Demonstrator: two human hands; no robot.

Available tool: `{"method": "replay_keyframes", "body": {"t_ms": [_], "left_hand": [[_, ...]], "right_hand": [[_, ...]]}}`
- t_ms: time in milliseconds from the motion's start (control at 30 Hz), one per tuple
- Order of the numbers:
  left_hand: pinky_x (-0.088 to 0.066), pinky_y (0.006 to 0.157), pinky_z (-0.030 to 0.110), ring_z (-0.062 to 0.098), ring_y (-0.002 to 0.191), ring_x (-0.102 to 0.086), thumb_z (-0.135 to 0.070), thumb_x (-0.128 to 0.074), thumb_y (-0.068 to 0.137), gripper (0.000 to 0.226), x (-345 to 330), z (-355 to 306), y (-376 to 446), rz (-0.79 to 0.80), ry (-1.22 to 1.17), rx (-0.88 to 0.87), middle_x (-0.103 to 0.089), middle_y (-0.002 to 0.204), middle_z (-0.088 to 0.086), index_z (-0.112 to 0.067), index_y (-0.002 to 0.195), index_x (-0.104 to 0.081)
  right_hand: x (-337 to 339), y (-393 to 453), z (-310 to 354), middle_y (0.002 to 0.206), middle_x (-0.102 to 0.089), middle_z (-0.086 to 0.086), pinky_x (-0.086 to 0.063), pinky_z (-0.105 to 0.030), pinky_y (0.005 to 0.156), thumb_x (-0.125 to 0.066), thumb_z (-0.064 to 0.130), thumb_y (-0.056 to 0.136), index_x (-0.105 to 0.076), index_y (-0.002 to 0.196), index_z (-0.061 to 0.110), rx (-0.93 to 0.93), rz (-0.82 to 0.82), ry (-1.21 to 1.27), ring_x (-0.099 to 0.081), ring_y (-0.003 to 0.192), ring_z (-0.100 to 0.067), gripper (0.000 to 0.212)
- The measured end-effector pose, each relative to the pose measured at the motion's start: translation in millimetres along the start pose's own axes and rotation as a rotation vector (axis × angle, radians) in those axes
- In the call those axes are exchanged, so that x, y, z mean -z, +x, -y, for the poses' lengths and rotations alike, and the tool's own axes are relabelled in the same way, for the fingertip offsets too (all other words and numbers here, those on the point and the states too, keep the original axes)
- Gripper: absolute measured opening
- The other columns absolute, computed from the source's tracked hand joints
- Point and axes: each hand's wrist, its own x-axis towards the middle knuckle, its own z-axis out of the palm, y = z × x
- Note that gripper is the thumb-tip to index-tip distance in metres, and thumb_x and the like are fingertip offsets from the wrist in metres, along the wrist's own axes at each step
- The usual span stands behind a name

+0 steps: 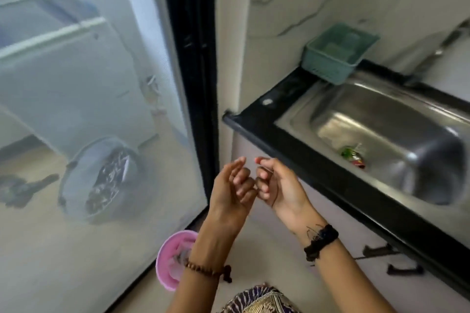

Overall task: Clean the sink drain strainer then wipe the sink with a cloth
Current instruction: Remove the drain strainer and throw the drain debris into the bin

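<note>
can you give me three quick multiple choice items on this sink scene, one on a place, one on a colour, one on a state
1. Where does the green basket sit?
A. at the back corner of the sink, against the wall
B. on the floor by the door
C. inside the sink bowl

2. What colour is the bin on the floor below the left hand?
A. blue
B. pink
C. black

3. What is the state of the sink bowl?
A. filled with water
B. covered by a cloth
C. holding a bit of green and red scraps

Answers: 1 A, the basket rests on the counter corner beside the wall. 2 B, its rim is pink. 3 C, colourful scraps lie on the bare steel bottom, while the left hand and right hand hold nothing in front of the counter.
</note>
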Motion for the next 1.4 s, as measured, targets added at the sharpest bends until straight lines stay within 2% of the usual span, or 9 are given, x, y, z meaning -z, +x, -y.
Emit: {"method": "replay_keyframes", "body": {"t_ms": [233,500,633,733,833,933,1067,1233,1400], "left_hand": [[-0.019,0.026,0.014,0.004,0.026,-0.026,-0.016,-0.041,0.09,0.034,-107.5,54.9,90.7,0.142,0.245,0.221,-0.033,0.035,-0.005,-0.017,0.057,-0.049],[-0.033,0.035,0.014,0.008,0.042,-0.042,-0.014,-0.055,0.088,0.012,-152.1,147.9,266.2,0.004,1.141,0.144,-0.053,0.062,-0.002,-0.017,0.077,-0.058],[-0.05,0.058,0.028,0.023,0.064,-0.059,-0.012,-0.055,0.086,0.01,-157.8,180.9,336.6,0.033,1.554,-0.023,-0.065,0.078,0.01,-0.008,0.087,-0.064],[-0.048,0.075,0.029,0.023,0.091,-0.063,-0.019,-0.054,0.084,0.014,-156.6,202.6,381.9,0.038,1.954,-0.118,-0.069,0.099,0.003,-0.019,0.092,-0.066],[-0.048,0.078,0.028,0.018,0.098,-0.06,-0.02,-0.057,0.085,0.017,-150.2,227.5,417.3,0.148,2.143,-0.149,-0.062,0.111,0.0,-0.024,0.1,-0.064],[-0.049,0.081,0.032,0.019,0.105,-0.055,-0.019,-0.057,0.085,0.028,-141.0,244.5,440.2,0.245,2.269,-0.151,-0.054,0.117,0.002,-0.023,0.113,-0.058],[-0.049,0.078,0.033,0.02,0.11,-0.051,-0.018,-0.055,0.087,0.027,-134.5,259.4,453.1,0.349,2.412,-0.17,-0.051,0.117,0.004,-0.019,0.115,-0.055],[-0.047,0.077,0.032,0.02,0.105,-0.055,-0.011,-0.048,0.089,0.019,-124.5,264.1,445.6,0.313,2.371,-0.163,-0.058,0.112,0.004,-0.016,0.103,-0.059],[-0.043,0.067,0.026,0.021,0.093,-0.062,-0.015,-0.051,0.088,0.013,-126.7,251.6,425.2,0.164,2.211,-0.171,-0.067,0.103,0.001,-0.022,0.097,-0.058]], "right_hand": [[89.2,0.6,104.4,0.047,-0.048,0.008,-0.03,-0.014,0.035,-0.045,0.014,0.091,-0.062,0.081,0.014,0.226,-0.241,0.126,-0.039,0.037,-0.004,0.02],[272.1,71.7,191.2,0.044,-0.056,0.007,-0.035,-0.01,0.034,-0.054,0.015,0.087,-0.064,0.075,0.016,0.176,-0.702,0.072,-0.044,0.031,-0.001,0.015],[341.6,113.3,194.4,0.06,-0.06,0.004,-0.036,-0.016,0.041,-0.057,0.017,0.086,-0.063,0.077,0.018,0.062,-0.81,-0.224,-0.048,0.042,-0.007,0.011],[376.4,146.6,179.3,0.069,-0.065,-0.002,-0.041,-0.017,0.041,-0.057,0.013,0.087,-0.062,0.08,0.017,-0.041,-0.767,-0.493,-0.054,0.053,-0.012,0.009],[398.3,177.9,163.1,0.086,-0.069,-0.006,-0.049,-0.03,0.063,-0.054,0.022,0.089,-0.061,0.093,0.019,-0.105,-0.73,-0.928,-0.065,0.077,-0.022,0.008],[407.4,199.5,154.1,0.098,-0.069,-0.005,-0.043,-0.027,0.064,-0.044,0.032,0.094,-0.051,0.115,0.021,-0.093,-0.694,-1.346,-0.065,0.087,-0.025,0.024],[422.8,216.1,145.3,0.105,-0.068,-0.007,-0.044,-0.029,0.067,-0.036,0.024,0.097,-0.045,0.123,0.016,-0.121,-0.636,-1.565,-0.065,0.092,-0.025,0.028],[434.0,209.1,139.7,0.101,-0.068,-0.006,-0.046,-0.029,0.067,-0.041,0.026,0.096,-0.054,0.108,0.014,-0.101,-0.628,-1.589,-0.065,0.088,-0.025,0.022],[425.7,190.0,145.9,0.096,-0.058,-0.001,-0.026,-0.011,0.05,-0.054,0.031,0.091,-0.062,0.091,0.016,0.001,-0.684,-1.435,-0.049,0.068,-0.01,0.017]]}}
